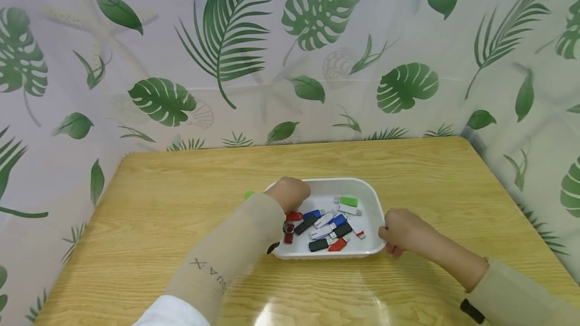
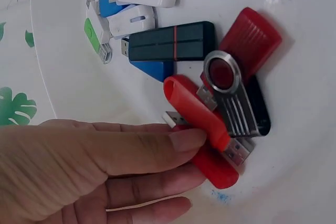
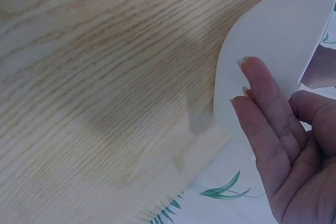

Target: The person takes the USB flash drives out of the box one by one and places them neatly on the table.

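Observation:
A white plastic tray (image 1: 326,190) holds several USB sticks. At its left end, my left hand (image 1: 288,194) reaches inside. Seen from the left wrist, thumb and fingers pinch a red USB stick (image 2: 220,174). An orange-red USB stick (image 2: 194,106) with a loop end lies across it. Beside these are a red USB stick with a metal swivel cover (image 2: 239,108) and a dark USB stick with a red band (image 2: 152,43). My right hand (image 1: 405,228) grips the tray's right rim, its fingers (image 3: 268,90) along the outer wall.
More USB sticks lie in the tray's middle and right: a green one (image 1: 349,201), blue ones, white ones and black ones. A small green thing (image 1: 248,194) shows left of the tray, partly behind the left arm. Under everything is a wooden table (image 1: 181,180), with a leaf-patterned cloth (image 1: 254,114) behind it.

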A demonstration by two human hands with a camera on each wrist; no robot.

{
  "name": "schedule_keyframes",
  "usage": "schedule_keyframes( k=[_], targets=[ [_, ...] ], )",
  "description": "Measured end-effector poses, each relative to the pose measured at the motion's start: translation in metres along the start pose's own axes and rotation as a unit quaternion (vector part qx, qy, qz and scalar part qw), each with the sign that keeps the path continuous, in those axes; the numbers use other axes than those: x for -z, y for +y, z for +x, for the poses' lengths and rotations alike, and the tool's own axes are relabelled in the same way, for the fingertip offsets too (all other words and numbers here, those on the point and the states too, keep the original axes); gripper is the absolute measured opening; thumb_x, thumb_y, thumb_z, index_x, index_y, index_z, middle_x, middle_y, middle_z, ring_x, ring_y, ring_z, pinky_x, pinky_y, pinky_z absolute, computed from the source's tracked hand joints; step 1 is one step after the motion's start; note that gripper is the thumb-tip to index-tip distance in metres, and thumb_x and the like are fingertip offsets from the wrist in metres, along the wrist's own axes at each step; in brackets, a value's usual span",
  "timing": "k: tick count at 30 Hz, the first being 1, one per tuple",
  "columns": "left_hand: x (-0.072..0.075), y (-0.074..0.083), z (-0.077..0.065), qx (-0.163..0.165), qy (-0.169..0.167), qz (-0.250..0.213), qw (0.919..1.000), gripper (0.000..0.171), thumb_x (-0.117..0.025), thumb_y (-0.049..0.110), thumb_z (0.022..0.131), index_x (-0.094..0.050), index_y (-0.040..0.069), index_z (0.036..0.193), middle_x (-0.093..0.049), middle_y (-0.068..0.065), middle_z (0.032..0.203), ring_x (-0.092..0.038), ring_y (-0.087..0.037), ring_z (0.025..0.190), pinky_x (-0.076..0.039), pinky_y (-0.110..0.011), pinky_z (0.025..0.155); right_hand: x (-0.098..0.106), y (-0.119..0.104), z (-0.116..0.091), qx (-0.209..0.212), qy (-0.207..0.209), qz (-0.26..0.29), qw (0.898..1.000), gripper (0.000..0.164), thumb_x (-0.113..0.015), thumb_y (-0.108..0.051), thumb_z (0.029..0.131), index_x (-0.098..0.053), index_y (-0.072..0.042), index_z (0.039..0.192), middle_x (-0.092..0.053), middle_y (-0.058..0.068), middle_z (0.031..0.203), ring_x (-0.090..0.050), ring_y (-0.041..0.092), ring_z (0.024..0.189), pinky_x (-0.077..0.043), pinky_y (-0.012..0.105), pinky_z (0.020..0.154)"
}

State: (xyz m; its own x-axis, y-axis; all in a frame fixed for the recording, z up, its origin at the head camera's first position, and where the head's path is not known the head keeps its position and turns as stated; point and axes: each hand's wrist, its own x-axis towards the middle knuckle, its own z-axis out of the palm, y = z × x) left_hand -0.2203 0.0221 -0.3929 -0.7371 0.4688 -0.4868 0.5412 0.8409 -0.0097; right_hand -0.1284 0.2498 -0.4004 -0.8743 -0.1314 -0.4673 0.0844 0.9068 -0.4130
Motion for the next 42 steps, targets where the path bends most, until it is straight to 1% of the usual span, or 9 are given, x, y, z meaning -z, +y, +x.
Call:
schedule_keyframes(
  k=[2, 3, 7, 14, 17, 20, 24, 33, 42],
  targets=[
    [-0.002, -0.002, -0.002, -0.001, 0.007, -0.019, 0.9998, 0.013, -0.052, 0.007, 0.094, -0.064, 0.012, 0.098, -0.063, -0.002, 0.093, -0.05, -0.014, 0.077, -0.044, -0.026, 0.074, 0.0, -0.001, 0.0, -0.002, -0.002, -0.005, 1.0, 0.022, -0.049, -0.004, 0.089, -0.058, 0.001, 0.07, -0.06, 0.005, 0.057, -0.062, 0.014, 0.05, -0.051, 0.029, 0.053],
    [-0.003, -0.002, -0.002, -0.027, 0.025, 0.033, 0.9988, 0.013, -0.054, 0.005, 0.093, -0.064, 0.013, 0.097, -0.063, 0.0, 0.091, -0.05, -0.013, 0.077, -0.044, -0.025, 0.074, 0.0, -0.001, 0.0, -0.003, -0.002, -0.006, 1.0, 0.022, -0.049, -0.004, 0.089, -0.058, 0.001, 0.07, -0.06, 0.005, 0.057, -0.062, 0.014, 0.05, -0.051, 0.029, 0.053],
    [-0.006, -0.004, 0.0, -0.031, 0.024, 0.028, 0.9989, 0.011, -0.057, 0.005, 0.092, -0.063, 0.013, 0.094, -0.062, 0.0, 0.087, -0.051, -0.014, 0.077, -0.045, -0.027, 0.074, 0.0, -0.002, 0.0, 0.001, -0.002, -0.01, 1.0, 0.022, -0.049, -0.004, 0.089, -0.058, 0.001, 0.069, -0.06, 0.004, 0.057, -0.062, 0.014, 0.05, -0.05, 0.029, 0.053],
    [-0.005, -0.003, 0.011, -0.015, -0.058, 0.05, 0.997, 0.021, -0.08, 0.011, 0.074, -0.063, 0.013, 0.086, -0.063, 0.002, 0.09, -0.053, -0.013, 0.083, -0.049, -0.029, 0.08, 0.0, -0.001, 0.0, 0.005, -0.001, -0.015, 1.0, 0.023, -0.05, -0.004, 0.089, -0.059, 0.001, 0.068, -0.06, 0.004, 0.056, -0.062, 0.014, 0.05, -0.05, 0.029, 0.054],
    [-0.003, -0.003, 0.015, -0.006, -0.087, 0.045, 0.9952, 0.021, -0.08, 0.014, 0.075, -0.063, 0.013, 0.087, -0.063, 0.001, 0.092, -0.053, -0.013, 0.085, -0.049, -0.029, 0.079, 0.0, -0.001, 0.0, 0.004, -0.002, -0.018, 1.0, 0.023, -0.05, -0.005, 0.089, -0.059, 0.001, 0.069, -0.06, 0.004, 0.057, -0.062, 0.014, 0.05, -0.05, 0.029, 0.054],
    [-0.002, -0.004, 0.018, -0.006, -0.096, 0.044, 0.9944, 0.021, -0.079, 0.015, 0.076, -0.064, 0.013, 0.09, -0.062, 0.001, 0.092, -0.052, -0.012, 0.084, -0.049, -0.028, 0.079, 0.001, -0.002, 0.001, 0.005, -0.004, -0.025, 1.0, 0.023, -0.05, -0.005, 0.089, -0.059, 0.0, 0.069, -0.06, 0.003, 0.057, -0.062, 0.014, 0.051, -0.049, 0.029, 0.055],
    [-0.002, -0.006, 0.019, -0.014, -0.092, 0.04, 0.9948, 0.024, -0.079, 0.016, 0.077, -0.063, 0.013, 0.094, -0.06, 0.001, 0.09, -0.051, -0.013, 0.083, -0.049, -0.028, 0.077, 0.001, -0.001, 0.001, 0.008, -0.003, -0.034, 0.999, 0.024, -0.05, -0.006, 0.09, -0.058, 0.0, 0.068, -0.06, 0.003, 0.057, -0.062, 0.014, 0.05, -0.048, 0.029, 0.055],
    [0.006, -0.008, 0.014, -0.025, -0.066, -0.023, 0.9973, 0.026, -0.078, 0.021, 0.079, -0.061, 0.012, 0.096, -0.059, 0.0, 0.087, -0.053, -0.014, 0.077, -0.048, -0.027, 0.068, -0.001, -0.002, 0.0, 0.001, 0.001, -0.01, 1.0, 0.024, -0.049, -0.004, 0.089, -0.06, 0.002, 0.069, -0.061, 0.004, 0.056, -0.063, 0.015, 0.05, -0.052, 0.03, 0.056],
    [0.016, -0.032, -0.001, -0.019, -0.012, -0.109, 0.9938, 0.018, -0.076, 0.023, 0.08, -0.063, 0.011, 0.082, -0.058, 0.001, 0.074, -0.051, -0.011, 0.064, -0.041, -0.024, 0.057, -0.004, -0.001, -0.001, -0.011, 0.019, 0.033, 0.999, 0.024, -0.049, -0.003, 0.088, -0.057, 0.002, 0.066, -0.06, 0.006, 0.054, -0.063, 0.017, 0.049, -0.052, 0.031, 0.052]
  ],
)
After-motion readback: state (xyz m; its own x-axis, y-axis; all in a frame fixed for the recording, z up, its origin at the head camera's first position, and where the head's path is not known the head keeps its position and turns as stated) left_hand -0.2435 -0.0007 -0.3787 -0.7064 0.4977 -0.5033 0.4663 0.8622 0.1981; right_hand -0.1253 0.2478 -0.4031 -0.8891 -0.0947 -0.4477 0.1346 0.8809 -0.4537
